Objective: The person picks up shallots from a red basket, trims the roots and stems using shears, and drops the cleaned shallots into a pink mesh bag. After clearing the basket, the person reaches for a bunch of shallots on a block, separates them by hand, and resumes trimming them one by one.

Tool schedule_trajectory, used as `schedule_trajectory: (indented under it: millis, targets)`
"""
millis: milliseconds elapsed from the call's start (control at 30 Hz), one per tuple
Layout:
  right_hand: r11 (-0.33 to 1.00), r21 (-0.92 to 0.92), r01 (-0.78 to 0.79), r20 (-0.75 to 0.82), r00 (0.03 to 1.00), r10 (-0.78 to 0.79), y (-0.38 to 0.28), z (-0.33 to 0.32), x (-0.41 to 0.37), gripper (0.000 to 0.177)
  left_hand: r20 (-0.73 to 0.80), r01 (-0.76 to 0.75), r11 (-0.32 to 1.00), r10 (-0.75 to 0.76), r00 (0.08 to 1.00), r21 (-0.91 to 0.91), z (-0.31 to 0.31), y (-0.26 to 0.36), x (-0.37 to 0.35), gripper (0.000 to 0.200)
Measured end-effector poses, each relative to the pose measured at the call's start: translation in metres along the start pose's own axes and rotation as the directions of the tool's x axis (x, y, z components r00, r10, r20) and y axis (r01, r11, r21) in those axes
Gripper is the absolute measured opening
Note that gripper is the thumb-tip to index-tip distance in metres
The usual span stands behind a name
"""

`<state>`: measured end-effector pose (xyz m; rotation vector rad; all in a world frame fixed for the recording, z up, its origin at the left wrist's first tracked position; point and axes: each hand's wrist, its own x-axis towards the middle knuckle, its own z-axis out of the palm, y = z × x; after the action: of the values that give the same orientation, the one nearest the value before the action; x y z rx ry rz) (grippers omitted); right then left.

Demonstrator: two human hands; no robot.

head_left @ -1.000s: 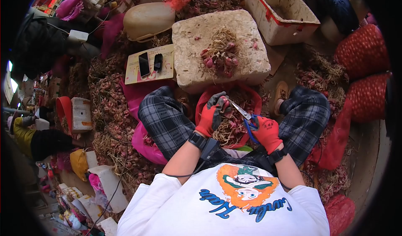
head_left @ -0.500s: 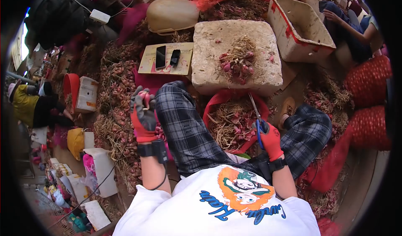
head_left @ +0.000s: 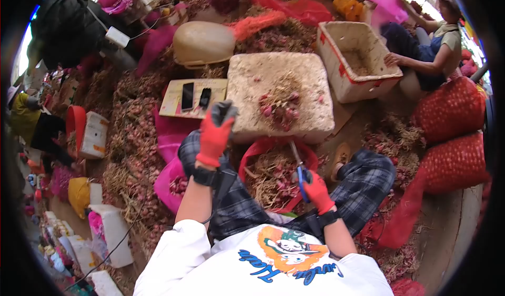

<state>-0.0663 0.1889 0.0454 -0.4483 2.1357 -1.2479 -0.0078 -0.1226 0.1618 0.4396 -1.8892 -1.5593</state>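
Observation:
My left hand [head_left: 215,133], in a red glove with grey fingers, is raised at the left edge of the white foam block [head_left: 247,93]. Its fingers are apart and no shallot shows in them. A bunch of shallots with dry stems [head_left: 281,104] lies on the block. My right hand [head_left: 319,191], gloved the same way, grips blue-handled scissors [head_left: 301,176], blades pointing up over a red basket [head_left: 245,164]. Roots, stems and skins [head_left: 271,177] fill the basket between my legs.
A board [head_left: 171,99] carries two dark devices. An empty foam box [head_left: 344,85] stands at the upper right beside a seated person [head_left: 436,59]. Red net sacks [head_left: 452,109] are at the right. Heaped shallots [head_left: 131,154] spread at the left, with a pink bag [head_left: 171,183].
My left hand has moved right and up toward the block, and the shallot it held no longer shows. My right hand still holds the scissors. The view has shifted.

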Motion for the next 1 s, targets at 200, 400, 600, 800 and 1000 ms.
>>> schedule_trajectory:
  millis: [200,400,600,800,1000]
  targets:
    - [0.978,-0.209,0.024,-0.084,0.996,-0.042,-0.033,-0.026,-0.021,0.04,0.17,-0.054,0.797,-0.061,0.984,0.601,0.113,-0.159,0.039,0.072]
    - [0.997,-0.047,0.057,0.042,0.998,-0.055,-0.062,-0.042,0.037,0.048,0.299,-0.087,0.676,-0.204,0.932,0.732,0.093,-0.134,0.09,0.029]
    - [0.82,0.438,0.368,-0.033,0.918,-0.395,-0.097,0.004,0.183,0.056,0.494,0.418,0.873,-0.487,0.721,0.251,0.075,-0.218,0.133,0.015]
    - [0.928,0.071,0.367,-0.174,0.92,-0.35,-0.126,0.015,0.215,0.059,0.56,0.616,0.786,-0.488,0.67,-0.052,0.073,-0.182,0.115,0.016]
    - [0.873,0.056,0.484,-0.203,0.862,-0.465,-0.107,0.0,0.228,0.046,0.474,0.34,0.939,-0.276,0.836,-0.054,0.08,-0.15,0.123,0.012]
